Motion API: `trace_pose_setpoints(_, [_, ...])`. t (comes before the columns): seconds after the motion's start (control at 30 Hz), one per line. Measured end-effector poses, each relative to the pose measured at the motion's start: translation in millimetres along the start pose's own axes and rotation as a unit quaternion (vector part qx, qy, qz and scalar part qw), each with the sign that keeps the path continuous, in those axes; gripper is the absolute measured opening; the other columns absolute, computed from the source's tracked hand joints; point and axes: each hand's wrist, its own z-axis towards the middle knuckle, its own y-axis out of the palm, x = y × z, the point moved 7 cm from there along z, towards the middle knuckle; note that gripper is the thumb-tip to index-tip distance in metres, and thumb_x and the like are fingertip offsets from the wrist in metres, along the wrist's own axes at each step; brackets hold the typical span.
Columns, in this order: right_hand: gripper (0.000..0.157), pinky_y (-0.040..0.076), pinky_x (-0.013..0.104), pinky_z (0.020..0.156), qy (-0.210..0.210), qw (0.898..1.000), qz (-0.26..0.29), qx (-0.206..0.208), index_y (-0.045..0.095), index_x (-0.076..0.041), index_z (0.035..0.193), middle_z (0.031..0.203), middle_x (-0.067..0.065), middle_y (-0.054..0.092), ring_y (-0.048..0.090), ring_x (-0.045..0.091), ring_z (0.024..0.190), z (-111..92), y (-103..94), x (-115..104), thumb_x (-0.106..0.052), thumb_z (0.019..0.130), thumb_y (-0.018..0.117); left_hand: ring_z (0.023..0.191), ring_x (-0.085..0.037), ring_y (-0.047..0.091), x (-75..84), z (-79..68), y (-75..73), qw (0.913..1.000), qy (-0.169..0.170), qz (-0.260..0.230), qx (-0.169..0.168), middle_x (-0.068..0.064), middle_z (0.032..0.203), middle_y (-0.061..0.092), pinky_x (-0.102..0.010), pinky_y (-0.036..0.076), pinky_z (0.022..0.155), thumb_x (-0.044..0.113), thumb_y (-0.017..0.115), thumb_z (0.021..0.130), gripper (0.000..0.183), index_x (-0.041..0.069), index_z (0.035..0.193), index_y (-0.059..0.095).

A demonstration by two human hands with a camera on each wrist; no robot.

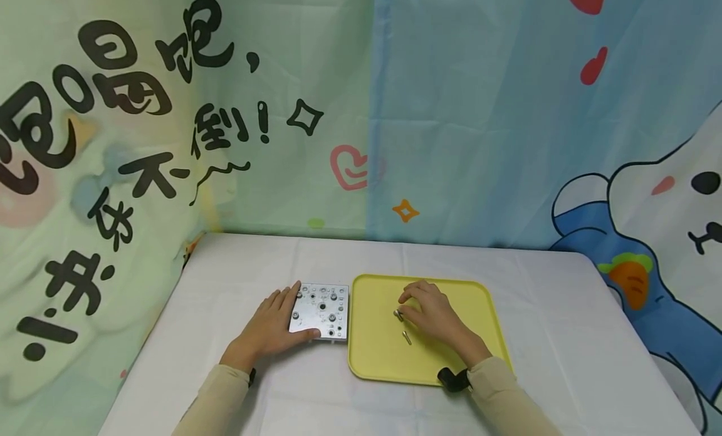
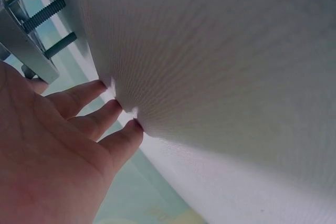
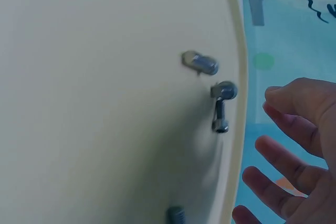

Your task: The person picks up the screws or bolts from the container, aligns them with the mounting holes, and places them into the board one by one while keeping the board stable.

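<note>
On the counter (image 1: 338, 408), the left hand (image 1: 269, 326) spreads wide against the studded metal block (image 1: 321, 312); the right hand (image 1: 431, 315) curves loosely, thumb near forefinger, beside bolts (image 1: 407, 337) on the yellow tray (image 1: 383, 364). Behind hangs a printed backdrop (image 1: 479, 141).

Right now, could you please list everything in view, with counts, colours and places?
Yellow tray: one, yellow, on the table
Loose metal pieces: at least three, silvery, on the tray
Metal plate: one, silver, left of the tray
Threaded bolts: at least three, dark, jutting from the plate
Table: one, white-covered, under tray and plate
Printed backdrop: green and blue sections, behind the table
Wrist gear: two pieces, black, one per wrist
Sleeves: two, beige, on the arms
Left grip: one, bare, at the plate
Right grip: one, bare, over the tray
</note>
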Motion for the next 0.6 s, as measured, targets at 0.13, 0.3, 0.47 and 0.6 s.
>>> trace_pose_setpoints(0.13, [0.005,0.045,0.06,0.086,-0.001,1.0,-0.003,-0.006,0.071,-0.009,0.095,0.119,0.015,0.062,0.054,0.039,0.109,-3,0.8,6,-0.01,0.091,0.073,0.145,-0.043,0.026,-0.2,-0.1,0.7,1.0,-0.002,0.002,-0.003,-0.024,0.157,0.031,-0.053,0.02,0.118,0.078,0.06,0.08,0.116,0.01,0.162,0.015])
trace_pose_setpoints(0.3, [0.007,0.043,0.062,0.089,0.018,0.999,-0.012,-0.028,0.07,-0.013,0.096,0.12,0.014,0.061,0.052,0.04,0.112,-6,1.1,16,-0.009,0.09,0.072,0.145,-0.043,0.026,0.4,-0.1,0.4,1.0,-0.003,0.002,-0.007,-0.024,0.157,0.031,-0.052,0.02,0.118,0.079,0.059,0.08,0.116,0.01,0.162,0.015])
trace_pose_setpoints(0.47, [0.008,0.043,0.062,0.088,0.017,0.999,-0.028,-0.042,0.07,-0.015,0.094,0.12,0.013,0.061,0.051,0.04,0.112,-8,1.2,20,-0.01,0.089,0.074,0.144,-0.043,0.027,0.0,-0.2,-0.7,1.0,0.0,0.003,-0.003,-0.025,0.156,0.032,-0.052,0.021,0.118,0.078,0.06,0.08,0.115,0.01,0.161,0.015])
trace_pose_setpoints(0.6, [0.008,0.044,0.061,0.085,0.011,0.998,-0.052,-0.042,0.07,-0.017,0.092,0.118,0.013,0.061,0.052,0.04,0.111,-7,2.5,20,-0.011,0.088,0.075,0.144,-0.043,0.027,-0.3,-0.4,-1.1,1.0,0.001,0.003,0.0,-0.025,0.156,0.032,-0.052,0.022,0.118,0.078,0.06,0.08,0.115,0.009,0.161,0.016])
